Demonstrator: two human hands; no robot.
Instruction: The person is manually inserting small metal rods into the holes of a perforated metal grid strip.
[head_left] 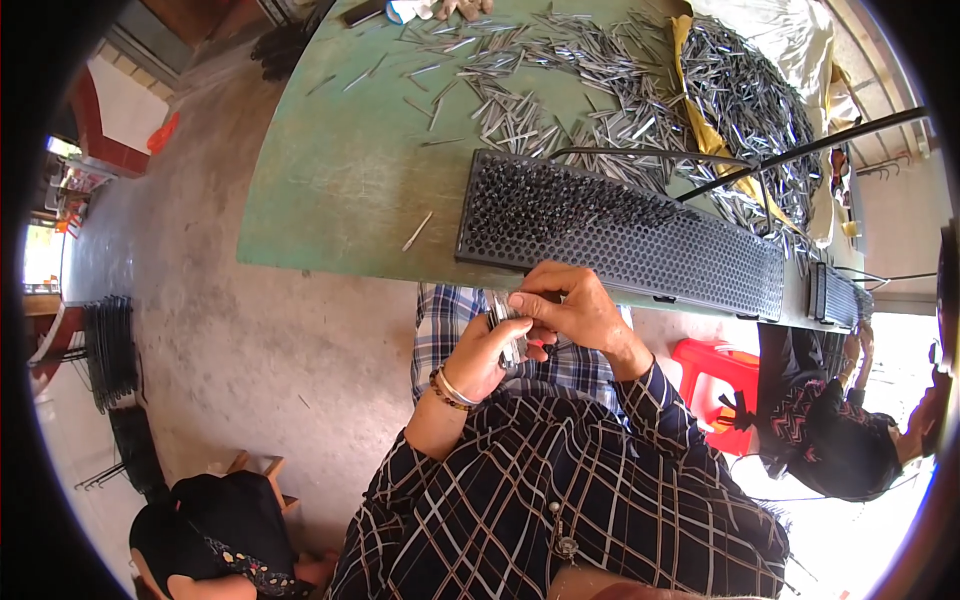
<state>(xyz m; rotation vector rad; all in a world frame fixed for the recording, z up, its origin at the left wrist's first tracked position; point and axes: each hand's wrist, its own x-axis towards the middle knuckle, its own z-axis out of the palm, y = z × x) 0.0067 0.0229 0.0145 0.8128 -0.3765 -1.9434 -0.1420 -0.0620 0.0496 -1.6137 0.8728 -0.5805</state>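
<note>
My left hand (478, 358) is closed round a bundle of thin metallic sticks (507, 340), held upright in front of my lap just below the table edge. Over the top of that bundle my right hand (570, 308) bends its fingers, thumb and fingertips pressed together against the sticks. Exactly which sticks it grips is partly hidden. Close beyond my hands lies a long black tray (640, 255) full of round holes. Small dark pieces (540, 195) fill many holes at its far left part; the near right holes show bare.
Loose metallic sticks (520, 110) are strewn over the green table (330, 190), with a large heap (745, 90) on yellow-edged sheeting. One stick (417, 231) lies alone. Dark metal rods (800, 155) cross above the tray. A red stool (720, 385) and people (840, 430) are nearby.
</note>
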